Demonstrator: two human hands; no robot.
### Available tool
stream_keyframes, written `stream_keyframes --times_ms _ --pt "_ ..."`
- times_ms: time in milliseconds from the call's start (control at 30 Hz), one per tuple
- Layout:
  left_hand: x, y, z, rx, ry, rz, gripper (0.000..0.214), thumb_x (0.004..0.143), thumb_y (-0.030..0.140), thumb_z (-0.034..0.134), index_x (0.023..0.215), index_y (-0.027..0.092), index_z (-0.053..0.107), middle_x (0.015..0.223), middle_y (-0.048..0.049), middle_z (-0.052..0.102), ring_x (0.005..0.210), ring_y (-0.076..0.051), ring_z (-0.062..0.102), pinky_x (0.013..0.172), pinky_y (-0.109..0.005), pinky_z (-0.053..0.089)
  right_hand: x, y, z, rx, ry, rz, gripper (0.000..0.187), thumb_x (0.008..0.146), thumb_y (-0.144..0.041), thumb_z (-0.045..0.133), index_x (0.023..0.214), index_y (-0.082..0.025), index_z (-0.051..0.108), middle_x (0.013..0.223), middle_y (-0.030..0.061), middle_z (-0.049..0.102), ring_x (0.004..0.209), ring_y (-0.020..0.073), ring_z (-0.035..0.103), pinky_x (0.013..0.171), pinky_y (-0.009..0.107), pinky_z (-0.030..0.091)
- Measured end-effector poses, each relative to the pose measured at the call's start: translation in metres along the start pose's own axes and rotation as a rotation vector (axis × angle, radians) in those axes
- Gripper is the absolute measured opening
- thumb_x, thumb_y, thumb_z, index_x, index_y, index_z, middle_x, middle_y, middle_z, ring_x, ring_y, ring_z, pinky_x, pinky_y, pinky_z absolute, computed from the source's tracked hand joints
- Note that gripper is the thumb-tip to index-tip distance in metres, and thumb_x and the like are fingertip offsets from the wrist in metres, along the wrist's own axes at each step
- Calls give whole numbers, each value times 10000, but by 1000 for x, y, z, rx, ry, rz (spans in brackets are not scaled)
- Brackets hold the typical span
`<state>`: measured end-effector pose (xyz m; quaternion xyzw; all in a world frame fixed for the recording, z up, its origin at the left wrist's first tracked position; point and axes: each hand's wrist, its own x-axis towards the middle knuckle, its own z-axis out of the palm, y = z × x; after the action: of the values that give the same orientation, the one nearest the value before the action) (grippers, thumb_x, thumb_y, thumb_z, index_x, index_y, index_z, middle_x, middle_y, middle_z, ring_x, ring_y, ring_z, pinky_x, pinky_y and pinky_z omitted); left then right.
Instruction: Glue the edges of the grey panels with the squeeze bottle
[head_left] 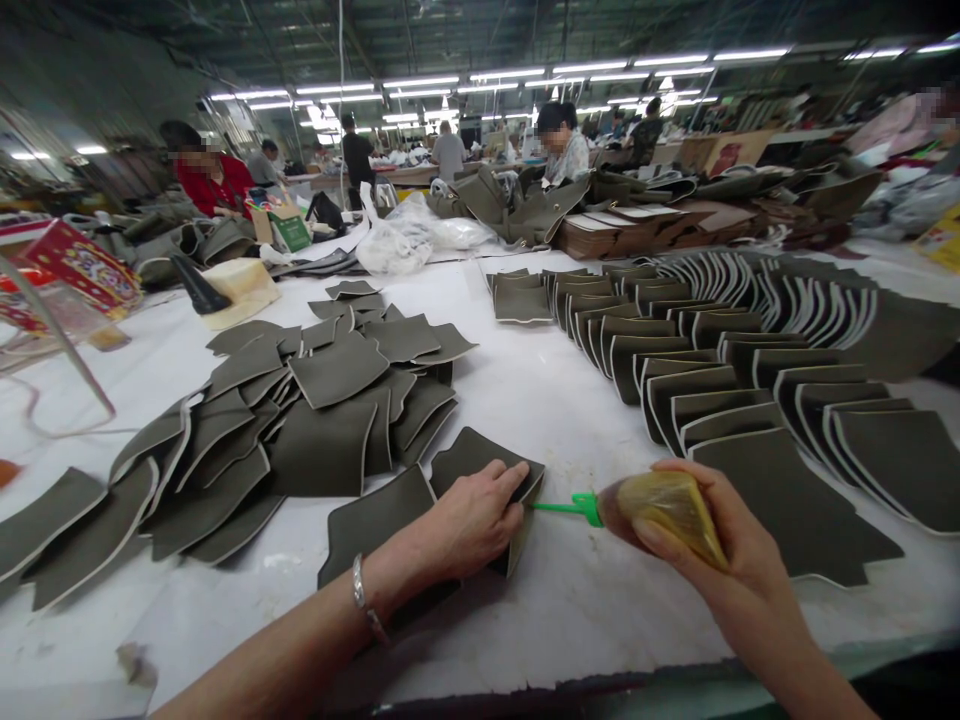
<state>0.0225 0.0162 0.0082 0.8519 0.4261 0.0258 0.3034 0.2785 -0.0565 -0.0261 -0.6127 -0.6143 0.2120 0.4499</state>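
My left hand (480, 510) is closed on a dark grey-green leather piece (469, 455), its fingers bent over the right edge, which is lifted and folded. In my right hand (727, 545) is a squeeze bottle (664, 510) of yellowish-brown liquid, tipped on its side. Its thin green nozzle (559, 507) points left and reaches the edge of the leather piece. Another leather piece (375, 520) lies under my left wrist. To the left spreads a loose heap of similar pieces (330, 440); at the right, overlapping rows of them (675, 390) stand fanned out.
The white-covered table (540, 620) ends just in front of me. Toward the back are a plastic bag (405, 240), a black-handled brush-like tool (199, 285) on a pale block (240, 290), and stacked brown pieces (615, 235). Several people work beyond.
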Motion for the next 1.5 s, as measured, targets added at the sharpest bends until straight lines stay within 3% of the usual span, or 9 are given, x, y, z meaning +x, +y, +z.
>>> stream_keyframes --times_ms 200,400,600,767,1000,1133,1233,1333,1500 --pt "0 -1 0 -29 -9 12 474 959 220 355 1409 125 468 1118 -109 600 1033 -294 637 962 -439 494 1 -1 -1 29 -76 1 409 864 -491 694 1192 -294 547 1001 7 627 807 211 624 732 305 518" --pt "4 -3 0 -31 -9 12 485 943 203 359 1413 167 472 1182 -103 597 1062 -281 632 984 -426 484 11 -5 0 -30 88 -49 441 808 -522 728 1144 -278 576 1020 26 613 828 238 613 702 336 519" --pt "5 -6 0 -43 1 40 480 935 181 344 1387 143 498 1116 -104 613 1036 -268 633 972 -405 486 9 -3 -1 6 -33 -34 427 851 -506 710 1187 -293 557 1004 13 608 788 204 610 704 314 509" --pt "7 -10 3 -51 28 46 465 938 179 353 1372 180 519 1142 -88 622 1068 -245 624 986 -366 475 16 -4 -1 -99 115 -148 429 850 -515 709 1173 -278 556 1055 26 596 865 230 603 730 327 509" --pt "9 -14 6 -85 47 72 459 927 165 367 1351 170 540 1232 -93 628 1139 -241 605 1039 -362 448 15 -12 -1 -177 65 -246 398 885 -478 669 1201 -277 534 1058 29 588 853 221 609 732 319 517" --pt "9 -13 5 -89 46 63 471 919 154 371 1360 169 534 1254 -94 625 1145 -239 605 1046 -361 444 16 -11 0 -220 144 -252 429 870 -497 683 1200 -268 532 1061 44 592 884 249 619 768 354 522" --pt "9 -12 4 -86 47 67 466 917 157 374 1352 154 541 1241 -102 629 1138 -248 610 1040 -371 453 11 -11 0 -239 120 -246 448 867 -492 687 1220 -269 523 1070 49 595 873 253 621 744 351 525" --pt "8 -11 4 -66 43 53 460 903 156 389 1332 139 555 1222 -113 636 1131 -263 613 1030 -392 465 8 -10 0 -195 91 -203 431 869 -505 681 1209 -286 532 1071 42 591 865 257 614 747 365 525" --pt "9 -12 5 -72 46 55 475 895 144 399 1348 143 541 1292 -111 618 1188 -254 591 1062 -387 450 13 -8 2 -123 152 -108 472 830 -545 706 1200 -302 544 1046 33 598 852 274 601 729 401 517"
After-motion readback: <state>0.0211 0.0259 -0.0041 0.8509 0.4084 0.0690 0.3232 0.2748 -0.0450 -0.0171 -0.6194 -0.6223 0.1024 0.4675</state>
